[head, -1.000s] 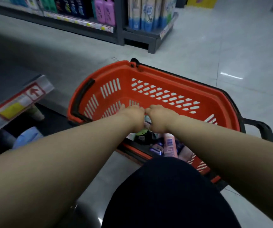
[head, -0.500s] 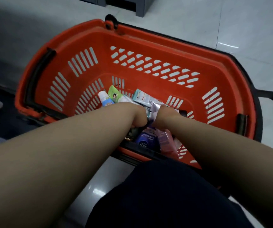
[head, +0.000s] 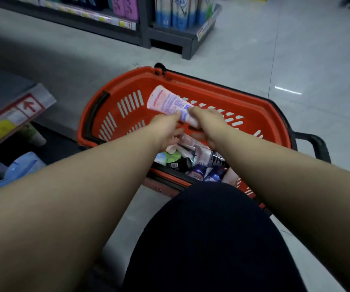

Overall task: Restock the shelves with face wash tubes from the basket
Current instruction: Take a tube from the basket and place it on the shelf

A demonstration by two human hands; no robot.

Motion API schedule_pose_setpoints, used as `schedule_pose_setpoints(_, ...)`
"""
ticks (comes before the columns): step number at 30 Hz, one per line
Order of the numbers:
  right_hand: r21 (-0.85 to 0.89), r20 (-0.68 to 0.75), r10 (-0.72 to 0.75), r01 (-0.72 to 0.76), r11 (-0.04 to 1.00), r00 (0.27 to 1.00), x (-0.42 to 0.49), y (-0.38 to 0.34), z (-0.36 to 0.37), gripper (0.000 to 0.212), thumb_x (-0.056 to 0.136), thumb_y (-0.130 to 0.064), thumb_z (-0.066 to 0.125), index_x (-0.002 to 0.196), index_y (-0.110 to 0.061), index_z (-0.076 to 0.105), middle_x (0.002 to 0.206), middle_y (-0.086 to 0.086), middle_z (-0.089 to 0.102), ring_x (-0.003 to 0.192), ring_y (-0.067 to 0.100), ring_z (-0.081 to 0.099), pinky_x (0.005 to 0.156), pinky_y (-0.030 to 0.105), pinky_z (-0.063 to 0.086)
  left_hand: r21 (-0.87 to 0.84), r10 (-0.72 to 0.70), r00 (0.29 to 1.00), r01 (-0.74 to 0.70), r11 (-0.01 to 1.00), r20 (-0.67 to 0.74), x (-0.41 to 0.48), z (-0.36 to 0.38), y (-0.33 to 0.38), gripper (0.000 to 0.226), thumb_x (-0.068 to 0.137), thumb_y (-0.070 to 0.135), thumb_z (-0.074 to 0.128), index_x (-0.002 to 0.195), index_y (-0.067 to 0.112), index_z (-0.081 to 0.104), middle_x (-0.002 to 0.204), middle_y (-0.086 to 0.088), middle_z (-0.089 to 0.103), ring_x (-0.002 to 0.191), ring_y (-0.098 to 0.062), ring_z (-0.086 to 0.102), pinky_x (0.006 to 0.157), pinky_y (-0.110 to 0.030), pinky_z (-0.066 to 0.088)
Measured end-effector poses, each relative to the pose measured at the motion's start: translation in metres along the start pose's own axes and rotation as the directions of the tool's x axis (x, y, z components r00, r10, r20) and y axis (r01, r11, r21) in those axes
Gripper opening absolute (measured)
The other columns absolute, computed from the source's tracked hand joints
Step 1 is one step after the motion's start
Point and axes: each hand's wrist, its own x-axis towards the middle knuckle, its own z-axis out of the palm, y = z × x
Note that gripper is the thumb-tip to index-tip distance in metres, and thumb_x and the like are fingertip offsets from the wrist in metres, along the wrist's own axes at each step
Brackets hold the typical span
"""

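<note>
An orange basket (head: 254, 110) sits on the floor in front of my knee. Several tubes and small bottles (head: 193, 163) lie in its near end. A pink face wash tube (head: 167, 102) with purple print is lifted above the basket, its flat end pointing up and to the left. My right hand (head: 207, 123) grips the tube's lower end. My left hand (head: 165, 127) touches the same end from the left, fingers curled by it. The tube's cap is hidden between the hands.
A shelf edge (head: 12, 116) with a red arrow label juts in at the left, with a pale tube (head: 33, 133) and a blue pack (head: 22, 167) beneath it. Across the tiled aisle stand dark shelves with pink bottles (head: 125, 6) and blue-white packs (head: 176, 11).
Both hands were down among the products in the basket; now they have come up holding the pink tube above it. The view has tilted back up toward the aisle.
</note>
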Motion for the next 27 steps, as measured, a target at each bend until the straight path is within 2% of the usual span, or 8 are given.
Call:
schedule_pose_setpoints(3,-0.115,0.212,-0.025,0.05,0.992,0.977,-0.028,-0.019,0.022,0.009,0.088,-0.025,0.058,0.088,-0.017,0.062,0.082,0.004,0.063,0.073,0.015,0.057,0.072,0.032,0.051,-0.023,0.128,0.982,-0.132,0.991,-0.141,-0.025,-0.031,0.019,0.017,0.099,0.026,0.046,0.112,0.02,0.054,0.121,-0.005,0.063,0.095,-0.02,0.06,0.077,-0.035,0.048)
schedule_pose_setpoints(6,-0.203,0.278,-0.138,0.199,0.959,0.95,-0.051,-0.038,0.053,0.009,0.084,-0.017,0.062,0.088,-0.011,0.065,0.086,0.011,0.064,0.077,0.02,0.057,0.071,0.032,0.045,0.022,0.261,0.932,-0.264,0.964,-0.253,-0.057,-0.07,0.031,0.014,0.094,0.02,0.054,0.107,0.024,0.052,0.113,-0.002,0.067,0.088,-0.019,0.064,0.07,-0.031,0.051)
schedule_pose_setpoints(11,-0.257,0.428,-0.327,0.46,0.85,0.843,-0.098,-0.064,0.13,0.033,0.077,-0.006,0.071,0.11,-0.004,0.065,0.094,0.01,0.067,0.078,0.016,0.061,0.068,0.024,0.049,0.154,0.491,0.751,-0.475,0.866,-0.442,-0.126,-0.139,0.039,0.031,0.087,0.01,0.061,0.111,0.022,0.046,0.093,-0.002,0.067,0.074,-0.015,0.066,0.065,-0.028,0.055)
schedule_pose_setpoints(13,-0.239,0.498,-0.39,0.555,0.797,0.775,-0.119,-0.071,0.168,0.042,0.073,-0.005,0.076,0.113,-0.002,0.064,0.102,0.011,0.07,0.084,0.016,0.065,0.077,0.025,0.054,0.27,0.586,0.66,-0.524,0.808,-0.471,-0.154,-0.168,0.041,0.032,0.086,0.008,0.061,0.113,0.018,0.047,0.094,-0.004,0.068,0.073,-0.016,0.065,0.058,-0.024,0.05)
schedule_pose_setpoints(16,-0.229,0.533,-0.466,0.65,0.725,0.707,-0.148,-0.078,0.222,0.05,0.069,-0.008,0.081,0.114,0.0,0.06,0.106,0.012,0.069,0.087,0.016,0.064,0.085,0.032,0.053,0.354,0.638,0.548,-0.54,0.763,-0.541,-0.19,-0.213,0.043,0.03,0.082,0.01,0.065,0.101,0.023,0.046,0.094,-0.007,0.07,0.077,-0.027,0.068,0.061,-0.033,0.054)
schedule_pose_setpoints(20,-0.248,0.563,-0.537,0.749,0.615,0.628,-0.178,-0.082,0.28,0.05,0.068,-0.019,0.081,0.111,-0.004,0.06,0.108,0.009,0.069,0.095,0.02,0.065,0.085,0.028,0.05,0.45,0.678,0.425,-0.523,0.724,-0.599,-0.223,-0.264,0.041,0.036,0.076,0.007,0.07,0.1,0.021,0.047,0.086,0.0,0.066,0.078,-0.015,0.064,0.08,-0.035,0.055)
schedule_pose_setpoints(23,-0.285,0.585,-0.556,0.791,0.541,0.591,-0.192,-0.079,0.305,0.044,0.073,-0.018,0.076,0.113,-0.005,0.06,0.11,0.011,0.068,0.1,0.023,0.064,0.072,0.02,0.04,0.462,0.67,0.403,-0.502,0.731,-0.623,-0.232,-0.291,0.035,0.039,0.076,0.006,0.071,0.101,0.022,0.047,0.081,0.007,0.061,0.074,-0.01,0.06,0.082,-0.032,0.053)
schedule_pose_setpoints(27,-0.314,0.579,-0.542,0.781,0.54,0.608,-0.19,-0.068,0.333,0.044,0.075,-0.013,0.074,0.114,-0.005,0.055,0.111,0.012,0.066,0.101,0.025,0.061,0.068,0.018,0.037,0.482,0.655,0.422,-0.45,0.751,-0.627,-0.229,-0.316,0.027,0.034,0.08,0.004,0.067,0.1,0.022,0.047,0.089,0.001,0.062,0.082,-0.014,0.061,0.082,-0.031,0.052)
